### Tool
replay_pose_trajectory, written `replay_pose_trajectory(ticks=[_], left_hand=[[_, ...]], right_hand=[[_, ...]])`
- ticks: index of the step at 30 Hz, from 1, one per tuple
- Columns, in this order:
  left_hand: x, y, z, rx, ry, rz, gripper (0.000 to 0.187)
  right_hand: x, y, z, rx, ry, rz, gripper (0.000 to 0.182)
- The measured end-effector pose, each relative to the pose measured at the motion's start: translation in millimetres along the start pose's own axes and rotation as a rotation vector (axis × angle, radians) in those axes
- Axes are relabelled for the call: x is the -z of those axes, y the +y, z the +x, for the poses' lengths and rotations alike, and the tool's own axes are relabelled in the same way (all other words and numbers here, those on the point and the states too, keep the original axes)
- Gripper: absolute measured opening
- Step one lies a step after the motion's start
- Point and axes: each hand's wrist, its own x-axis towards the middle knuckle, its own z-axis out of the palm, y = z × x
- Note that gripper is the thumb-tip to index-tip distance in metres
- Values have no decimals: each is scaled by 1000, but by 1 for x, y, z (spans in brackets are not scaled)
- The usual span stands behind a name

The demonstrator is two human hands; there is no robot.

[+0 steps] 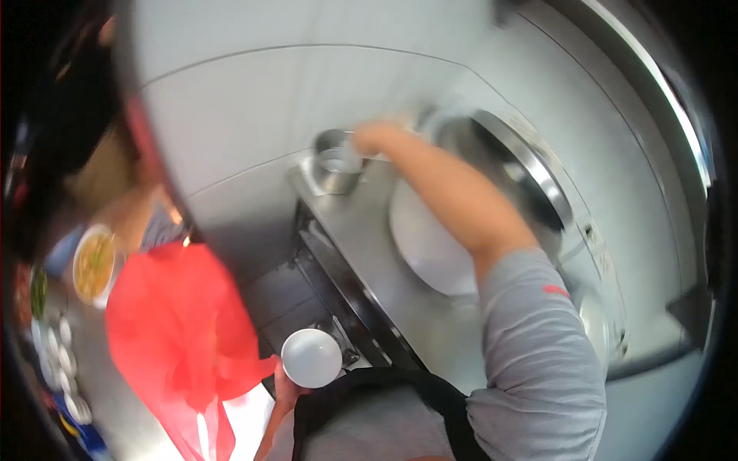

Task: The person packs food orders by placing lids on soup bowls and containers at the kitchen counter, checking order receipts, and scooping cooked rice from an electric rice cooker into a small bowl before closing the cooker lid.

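Note:
My left hand (284, 386) holds a white bowl (311, 359) by its left side, low in front of the black apron. The bowl's inside looks pale, with nothing distinct in it. My right arm stretches across the steel counter, and my right hand (378, 137) is at the rim of a metal pot (337, 164) near the wall. Motion blurs that hand, and its fingers cannot be made out. A large round white lid or dish (430, 238) lies on the counter under my forearm.
A large round metal lid (530, 169) stands tilted at the back right. At left, a red cloth or apron (184, 330) is beside a counter (138, 392) with a bowl of yellowish food (94, 265) and several small white dishes (68, 361). A steel shelf is under the counter (384, 269).

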Motion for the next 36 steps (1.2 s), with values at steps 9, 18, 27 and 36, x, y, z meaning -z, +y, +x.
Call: replay_pose_trajectory(ticks=[9, 18, 27, 36], left_hand=[[17, -24, 15, -6, -180, 143, 97], [-248, -38, -32, 7, -815, -132, 92], [-554, -157, -95, -620, -1025, -81, 91], [-577, -191, -99, -786, -841, 98, 82]], right_hand=[[85, 143, -398, -385, 412, 43, 27], [-201, 244, -741, -1177, -96, 76, 17], [-380, 267, -727, -983, 20, -196, 19], [-310, 153, -724, -420, 299, -3, 10]])
